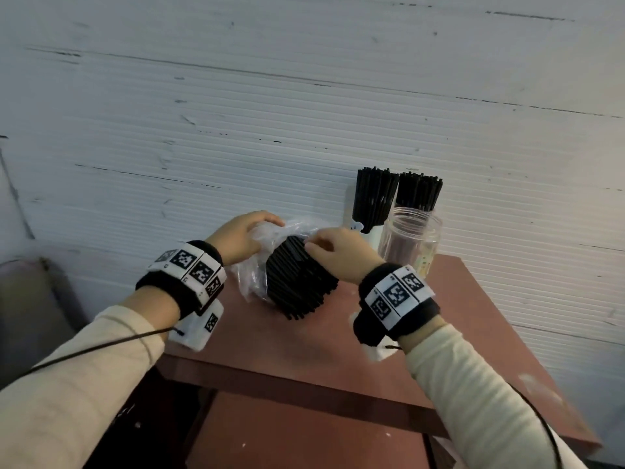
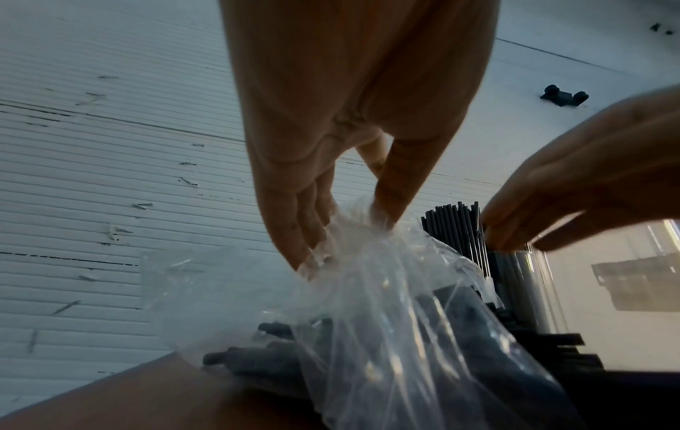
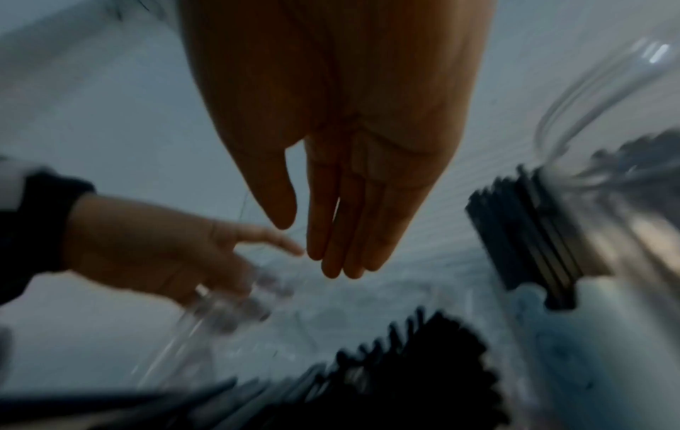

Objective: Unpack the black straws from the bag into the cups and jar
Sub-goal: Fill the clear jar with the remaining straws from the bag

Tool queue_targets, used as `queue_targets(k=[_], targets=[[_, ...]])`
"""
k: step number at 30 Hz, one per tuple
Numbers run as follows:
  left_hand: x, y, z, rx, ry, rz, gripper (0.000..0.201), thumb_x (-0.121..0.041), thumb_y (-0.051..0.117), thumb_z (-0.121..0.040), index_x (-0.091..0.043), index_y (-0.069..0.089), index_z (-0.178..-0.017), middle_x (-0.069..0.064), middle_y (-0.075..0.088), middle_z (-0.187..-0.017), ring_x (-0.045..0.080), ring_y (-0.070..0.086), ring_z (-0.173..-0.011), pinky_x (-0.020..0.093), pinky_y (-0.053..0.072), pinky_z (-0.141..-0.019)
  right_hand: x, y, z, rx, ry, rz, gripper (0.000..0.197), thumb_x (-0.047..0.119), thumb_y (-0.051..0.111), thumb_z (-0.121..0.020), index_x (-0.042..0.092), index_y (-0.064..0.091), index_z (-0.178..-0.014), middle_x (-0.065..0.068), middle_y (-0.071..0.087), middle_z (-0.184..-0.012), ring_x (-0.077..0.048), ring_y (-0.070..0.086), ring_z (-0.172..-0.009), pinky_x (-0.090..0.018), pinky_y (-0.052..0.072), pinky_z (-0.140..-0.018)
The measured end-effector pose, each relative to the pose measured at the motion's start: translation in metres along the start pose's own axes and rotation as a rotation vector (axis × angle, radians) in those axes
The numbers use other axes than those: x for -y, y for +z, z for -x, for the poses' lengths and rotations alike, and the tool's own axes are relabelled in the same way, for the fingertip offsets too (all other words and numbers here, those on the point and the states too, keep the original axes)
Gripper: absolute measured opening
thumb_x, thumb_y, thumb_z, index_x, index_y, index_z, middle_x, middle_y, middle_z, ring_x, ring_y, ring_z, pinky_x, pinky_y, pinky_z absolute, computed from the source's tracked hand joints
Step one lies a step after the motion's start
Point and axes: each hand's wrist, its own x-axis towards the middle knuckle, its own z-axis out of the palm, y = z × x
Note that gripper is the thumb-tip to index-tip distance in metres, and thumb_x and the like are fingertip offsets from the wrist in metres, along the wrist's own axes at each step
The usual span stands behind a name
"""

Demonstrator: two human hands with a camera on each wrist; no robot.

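The left hand (image 1: 238, 235) pinched the crumpled clear plastic bag (image 2: 371, 293) by its top. Just right of this grip, a thick bundle of black straws (image 1: 299, 282) stuck out of the bag onto the reddish-brown wooden table (image 1: 473, 333). The right hand (image 1: 340, 253) rested on the bundle with fingers bent; the right wrist view showed them straight, so a grip could not be told. Further right stood a white cup (image 1: 367, 231) holding straws, an empty clear jar (image 1: 411, 238) and more straws behind it. Only the left wrist view showed the pinch.
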Motion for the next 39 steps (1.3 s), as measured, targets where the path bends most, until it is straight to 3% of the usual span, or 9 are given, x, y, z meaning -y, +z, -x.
queue_targets(k=[5,9,14,15,18,24,29,35,39], targets=[[-0.008,-0.001,0.002,-0.056,0.057,0.012,0.049,0.012,0.048,-0.082,-0.028,0.068,-0.101,-0.007,0.059,-0.132,0.011,0.051,-0.109,0.004,0.037,-0.072,0.009,0.039,-0.034,0.314,0.071,0.219,0.036,0.029,0.038,-0.102,0.007,0.061,-0.119,-0.011,0.063,-0.121,-0.029,0.056,-0.114,-0.035,0.041,-0.097],[-0.003,-0.001,0.0,-0.062,0.052,0.021,0.05,0.005,0.053,-0.085,-0.043,0.067,-0.087,-0.002,0.063,-0.129,0.024,0.057,-0.092,0.02,0.038,-0.065,-0.003,0.059,-0.057,0.308,0.209,0.391,0.048,0.044,0.04,-0.098,0.016,0.044,-0.136,-0.014,0.05,-0.14,-0.036,0.049,-0.125,-0.044,0.04,-0.104],[-0.003,-0.01,-0.001,-0.137,0.024,0.021,0.042,0.005,0.054,-0.09,-0.032,0.071,-0.1,-0.002,0.068,-0.119,0.01,0.052,-0.049,0.021,0.042,-0.048,-0.013,0.067,-0.066,0.327,0.235,0.409,0.054,0.043,0.047,-0.096,0.031,0.031,-0.147,-0.019,0.031,-0.151,-0.04,0.05,-0.124,-0.048,0.041,-0.105],[-0.003,-0.014,-0.003,-0.161,0.013,0.01,0.041,0.006,0.053,-0.089,-0.028,0.072,-0.104,-0.002,0.067,-0.121,0.014,0.059,-0.055,0.023,0.046,-0.051,-0.013,0.068,-0.067,0.33,0.223,0.396,0.054,0.041,0.048,-0.096,0.038,0.029,-0.147,-0.02,0.029,-0.15,-0.041,0.053,-0.119,-0.047,0.042,-0.104],[0.004,-0.023,-0.008,-0.157,0.006,0.0,0.04,0.006,0.055,-0.089,-0.027,0.071,-0.106,-0.005,0.063,-0.129,0.021,0.063,-0.106,0.019,0.046,-0.076,-0.009,0.07,-0.069,0.348,0.197,0.376,0.052,0.034,0.048,-0.095,0.053,0.032,-0.141,-0.019,0.031,-0.146,-0.041,0.055,-0.111,-0.045,0.044,-0.103],[0.014,-0.019,-0.012,-0.03,-0.017,0.033,0.04,-0.003,0.064,-0.088,-0.028,0.066,-0.119,-0.001,0.055,-0.14,0.018,0.046,-0.134,0.035,0.036,-0.112,-0.004,0.064,-0.066,0.313,0.149,0.266,0.037,0.018,0.059,-0.089,0.026,0.058,-0.125,-0.014,0.05,-0.133,-0.028,0.056,-0.111,-0.029,0.043,-0.097],[0.016,-0.013,-0.009,-0.033,-0.03,0.038,0.041,-0.01,0.068,-0.086,-0.028,0.064,-0.122,0.002,0.055,-0.14,0.018,0.046,-0.135,0.038,0.038,-0.111,-0.002,0.054,-0.059,0.227,0.098,0.199,0.037,0.007,0.059,-0.087,0.025,0.062,-0.12,-0.001,0.062,-0.124,-0.02,0.056,-0.115,-0.026,0.045,-0.097],[0.011,-0.012,-0.01,-0.064,-0.061,-0.008,0.044,-0.007,0.065,-0.087,-0.026,0.062,-0.126,0.002,0.056,-0.139,0.019,0.051,-0.127,0.03,0.044,-0.101,-0.005,0.039,-0.051,0.137,0.071,0.119,0.033,0.016,0.068,-0.087,0.022,0.066,-0.119,0.001,0.063,-0.123,-0.016,0.055,-0.116,-0.013,0.031,-0.085],[0.009,-0.011,-0.008,-0.054,-0.073,-0.009,0.044,-0.01,0.068,-0.087,-0.026,0.061,-0.128,0.001,0.056,-0.139,0.019,0.051,-0.128,0.035,0.043,-0.106,-0.009,0.031,-0.046,0.094,0.074,0.07,0.028,0.012,0.068,-0.084,0.024,0.071,-0.109,0.002,0.065,-0.114,-0.017,0.059,-0.108,-0.019,0.042,-0.091]])
